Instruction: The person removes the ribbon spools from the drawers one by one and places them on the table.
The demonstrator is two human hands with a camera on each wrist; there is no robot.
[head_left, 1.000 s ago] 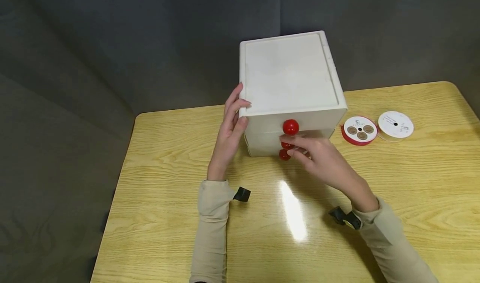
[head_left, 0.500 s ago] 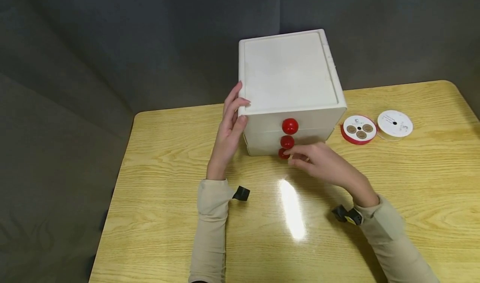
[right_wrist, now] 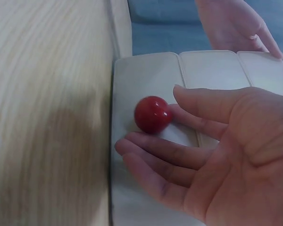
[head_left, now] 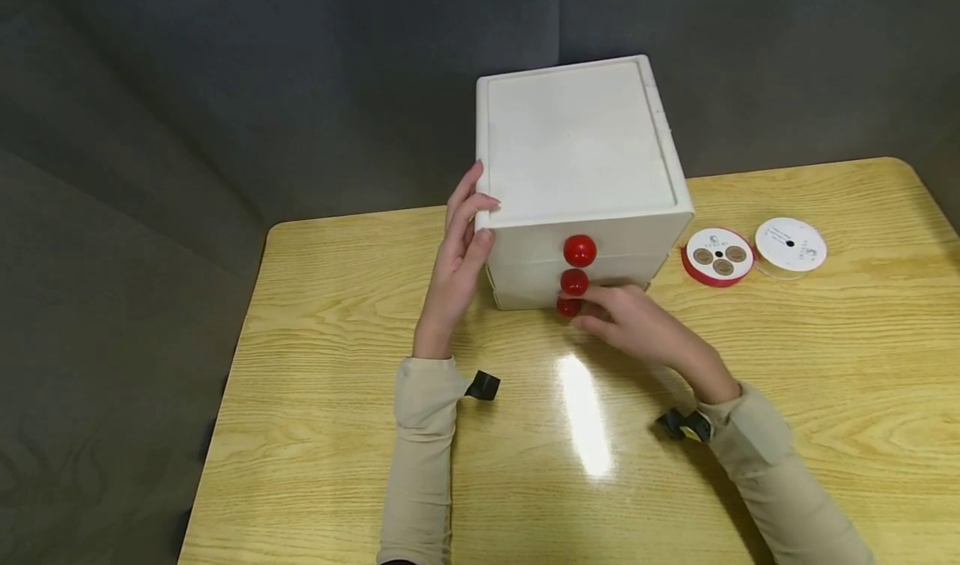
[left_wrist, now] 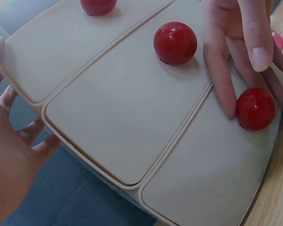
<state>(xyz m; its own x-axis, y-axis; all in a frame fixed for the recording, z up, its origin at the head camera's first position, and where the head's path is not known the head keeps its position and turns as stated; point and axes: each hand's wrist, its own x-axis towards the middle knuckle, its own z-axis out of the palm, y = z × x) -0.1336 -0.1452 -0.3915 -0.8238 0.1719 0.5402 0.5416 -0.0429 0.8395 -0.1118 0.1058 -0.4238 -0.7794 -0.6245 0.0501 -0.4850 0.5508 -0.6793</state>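
I rest my left hand (head_left: 452, 277), fingers spread, against the white drawer unit (head_left: 577, 140), my right hand (head_left: 641, 327) relaxed and unclenched, parted fingers astride the bottom red knob (left_wrist: 255, 109)

A red-ribbon spool (head_left: 717, 260) lies beside a pale spool (head_left: 791, 250) on the wooden table (head_left: 322, 382).

Table (head_left: 322, 365): before you, wood-grained, its far corners rounded; a bright reflection (head_left: 587, 419) streaks its surface on your side of the box. On it, from your left to right: white box (head_left: 577, 144), toward the far edge; red spool (head_left: 719, 258), flat; white spool (head_left: 787, 251), flat, just beside the red.
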